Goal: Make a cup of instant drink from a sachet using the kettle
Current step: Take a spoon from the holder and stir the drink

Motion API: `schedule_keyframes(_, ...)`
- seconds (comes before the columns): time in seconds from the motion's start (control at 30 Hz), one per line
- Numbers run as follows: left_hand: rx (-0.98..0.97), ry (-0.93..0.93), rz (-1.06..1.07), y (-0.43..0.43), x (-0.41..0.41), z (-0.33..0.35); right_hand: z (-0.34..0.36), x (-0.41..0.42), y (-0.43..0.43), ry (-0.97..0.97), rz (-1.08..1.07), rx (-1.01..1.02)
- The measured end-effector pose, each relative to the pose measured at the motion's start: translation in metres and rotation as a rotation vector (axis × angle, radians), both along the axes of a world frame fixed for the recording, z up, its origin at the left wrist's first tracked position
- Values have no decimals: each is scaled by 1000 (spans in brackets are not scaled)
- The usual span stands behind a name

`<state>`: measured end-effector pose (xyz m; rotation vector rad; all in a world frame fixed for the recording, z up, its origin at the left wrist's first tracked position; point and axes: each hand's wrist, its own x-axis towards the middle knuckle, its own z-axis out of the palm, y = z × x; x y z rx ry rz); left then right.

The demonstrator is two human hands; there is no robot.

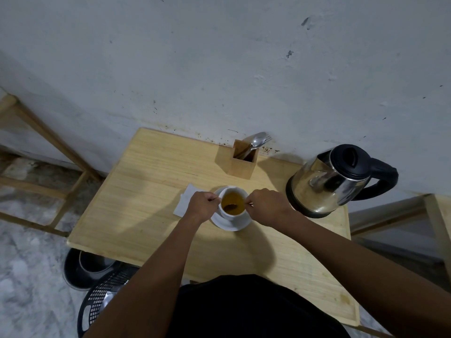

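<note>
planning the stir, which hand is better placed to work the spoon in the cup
Right. The right hand pinches what looks like the spoon handle at the cup rim, while the left hand grips the opposite side.

Mid-frame, on pale wooden table (136, 203): white cup (231, 203) of amber drink on saucer (229, 223), dark spoon bowl (230, 206) submerged. Left hand (202, 206) closed at cup's left rim, right hand (266, 206) at right rim, apparently pinching spoon handle. White paper (186, 201) partly under left hand. Steel kettle (339, 178) at right. Wooden cutlery holder (241, 159) above cup, against wall.
</note>
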<state>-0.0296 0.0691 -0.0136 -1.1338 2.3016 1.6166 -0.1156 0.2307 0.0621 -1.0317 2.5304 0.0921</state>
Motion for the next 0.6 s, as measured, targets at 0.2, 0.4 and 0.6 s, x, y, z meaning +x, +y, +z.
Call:
schedule_keyframes(0.2, -2, 8, -1, 1, 0, 1, -12, 3, 44, 164, -52, -250)
schedule_keyframes(0.4, -12, 0, 0, 1, 0, 3, -27, 17, 68, 81, -165, -435)
schedule_keyframes(0.6, -5, -15, 2, 3, 0, 5, -37, 31, 75, 75, -226, -481)
